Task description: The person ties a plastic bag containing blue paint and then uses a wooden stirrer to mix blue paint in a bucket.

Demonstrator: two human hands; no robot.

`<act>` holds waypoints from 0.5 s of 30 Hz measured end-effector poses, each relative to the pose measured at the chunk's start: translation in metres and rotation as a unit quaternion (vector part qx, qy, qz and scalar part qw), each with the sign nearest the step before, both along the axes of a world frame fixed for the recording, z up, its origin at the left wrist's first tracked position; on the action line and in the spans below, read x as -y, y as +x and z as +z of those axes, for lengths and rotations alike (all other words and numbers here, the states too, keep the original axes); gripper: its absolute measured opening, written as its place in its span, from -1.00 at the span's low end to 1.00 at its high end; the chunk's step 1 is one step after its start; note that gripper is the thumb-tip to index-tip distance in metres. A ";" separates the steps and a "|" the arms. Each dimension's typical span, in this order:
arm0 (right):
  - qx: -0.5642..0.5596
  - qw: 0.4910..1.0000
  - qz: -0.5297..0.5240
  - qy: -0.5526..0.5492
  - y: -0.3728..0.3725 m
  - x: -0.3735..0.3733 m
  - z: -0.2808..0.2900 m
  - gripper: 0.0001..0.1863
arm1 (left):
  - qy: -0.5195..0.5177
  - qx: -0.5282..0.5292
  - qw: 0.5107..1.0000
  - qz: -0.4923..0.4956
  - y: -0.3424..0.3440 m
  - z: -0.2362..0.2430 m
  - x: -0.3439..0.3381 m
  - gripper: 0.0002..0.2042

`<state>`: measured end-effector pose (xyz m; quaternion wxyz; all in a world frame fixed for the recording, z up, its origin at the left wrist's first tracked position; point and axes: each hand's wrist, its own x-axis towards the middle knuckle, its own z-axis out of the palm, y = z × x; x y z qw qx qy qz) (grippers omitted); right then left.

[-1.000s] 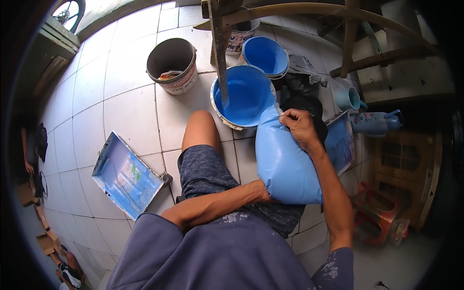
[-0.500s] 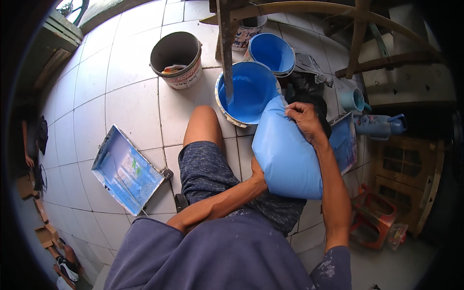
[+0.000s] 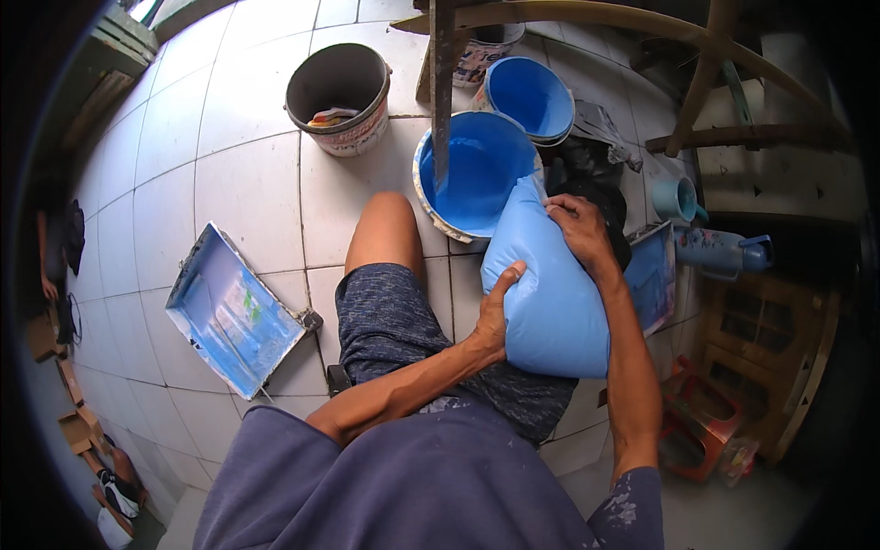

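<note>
A full plastic bag of light-blue paint rests over my right thigh, its narrow top leaning on the rim of a bucket coated blue inside. My left hand grips the bag's left side, thumb pressed on top and the other fingers hidden beneath. Up by the bag's neck, my right hand has its fingers curled and pinching the plastic on the right side. A flat stick stands in front of the bucket's far part in this view. No paint is seen flowing from the bag.
A second blue-coated bucket stands behind. A dark bucket holds rags or wrappers. Paint trays lie at left and partly behind my right arm. At right are a teal mug, a blue flask, a red stool and wooden furniture.
My left hand has come up from under the bag, its thumb now pressing on the bag's upper side. My right hand stays at the neck. The view has shifted slightly.
</note>
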<state>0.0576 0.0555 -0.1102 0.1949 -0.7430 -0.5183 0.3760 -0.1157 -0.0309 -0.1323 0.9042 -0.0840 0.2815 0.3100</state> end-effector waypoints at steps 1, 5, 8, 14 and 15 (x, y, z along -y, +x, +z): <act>0.020 0.999 0.004 -0.029 -0.007 -0.001 0.007 -0.54 | -0.013 0.008 1.000 0.007 0.000 -0.002 0.001 -0.25; 0.061 0.989 -0.003 -0.136 -0.022 0.003 0.021 -0.02 | -0.049 -0.005 0.999 0.012 0.000 -0.008 0.004 -0.30; 0.041 0.983 0.019 -0.176 -0.016 0.006 0.020 0.10 | -0.060 -0.068 0.996 0.005 0.001 -0.006 0.003 -0.33; -0.012 0.977 0.043 -0.210 -0.009 0.002 0.020 0.02 | -0.064 -0.153 0.986 0.007 0.006 -0.007 0.000 -0.37; -0.012 0.976 0.043 -0.215 -0.009 0.001 0.021 0.03 | -0.068 -0.159 0.985 0.001 0.006 -0.010 0.000 -0.38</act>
